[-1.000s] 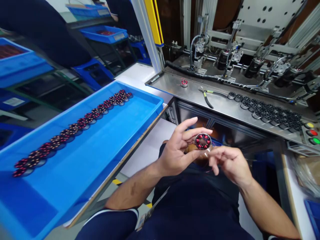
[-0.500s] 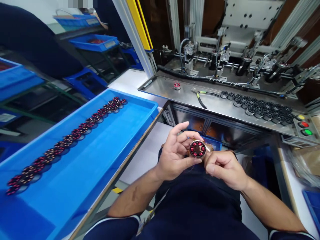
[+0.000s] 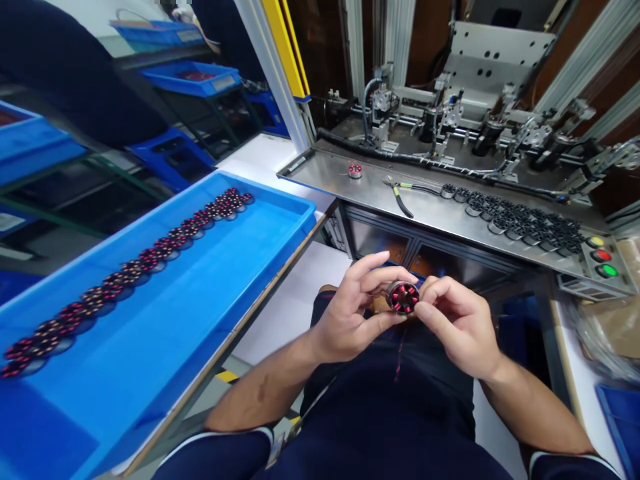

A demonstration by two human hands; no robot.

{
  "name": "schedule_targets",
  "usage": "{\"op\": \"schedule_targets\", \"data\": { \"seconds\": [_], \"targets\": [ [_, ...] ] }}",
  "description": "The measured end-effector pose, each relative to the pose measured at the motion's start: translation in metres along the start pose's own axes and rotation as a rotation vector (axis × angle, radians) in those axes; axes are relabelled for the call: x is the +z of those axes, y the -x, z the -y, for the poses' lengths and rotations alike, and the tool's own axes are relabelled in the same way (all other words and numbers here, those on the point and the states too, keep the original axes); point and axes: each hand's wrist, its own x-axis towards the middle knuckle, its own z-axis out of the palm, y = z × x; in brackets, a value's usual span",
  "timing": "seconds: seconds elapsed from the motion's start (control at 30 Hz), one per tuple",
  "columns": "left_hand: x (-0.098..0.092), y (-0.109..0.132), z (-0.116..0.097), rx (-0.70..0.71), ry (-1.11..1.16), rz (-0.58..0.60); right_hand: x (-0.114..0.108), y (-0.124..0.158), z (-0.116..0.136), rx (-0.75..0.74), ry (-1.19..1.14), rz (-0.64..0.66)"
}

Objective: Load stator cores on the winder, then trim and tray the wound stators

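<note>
A round motor stator [image 3: 403, 298] with red windings and a metal rim is held up in front of my body, its open face turned toward me. My left hand [image 3: 353, 310] grips its left side between thumb and fingers. At its right edge, my right hand [image 3: 457, 320] pinches the rim with thumb and forefinger. A thin reddish wire [image 3: 399, 353] hangs below the stator. On the metal bench ahead lie another red-wound stator [image 3: 355, 171] and cutting pliers [image 3: 401, 200] with green-and-black handles.
A blue tray [image 3: 200, 320] at left carries a long row of wound stators [image 3: 133, 270]. Several black stator cores [image 3: 523, 220] crowd the bench's right side, beside a button box [image 3: 609, 267]. A winding machine [image 3: 485, 127] stands behind. Another person's dark sleeve [image 3: 75, 73] shows at upper left.
The stator has shifted slightly right and tilted. My right hand has opened from a curled fist into a pinch at the rim. The hanging wire now shows clearly below.
</note>
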Motion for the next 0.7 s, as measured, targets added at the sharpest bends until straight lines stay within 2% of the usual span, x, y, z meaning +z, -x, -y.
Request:
{"op": "schedule_targets", "data": {
  "seconds": [0.17,0.3,0.4,0.53,0.7],
  "targets": [
    [0.0,0.004,-0.003,-0.295,0.331,-0.081,0.004,0.007,-0.011,-0.059,-0.015,-0.048],
    [0.001,0.003,-0.001,-0.417,0.454,-0.11,0.006,0.012,-0.016,-0.097,0.031,-0.064],
    [0.004,0.001,0.002,-0.42,0.457,-0.164,0.009,0.015,-0.019,-0.103,0.038,-0.043],
    [0.007,0.002,0.009,-0.403,0.31,-0.262,0.012,0.018,-0.026,-0.072,0.017,-0.046],
    [0.007,0.004,0.008,-0.268,0.151,-0.252,0.011,0.022,-0.033,-0.003,-0.007,-0.1]
  ]
}}
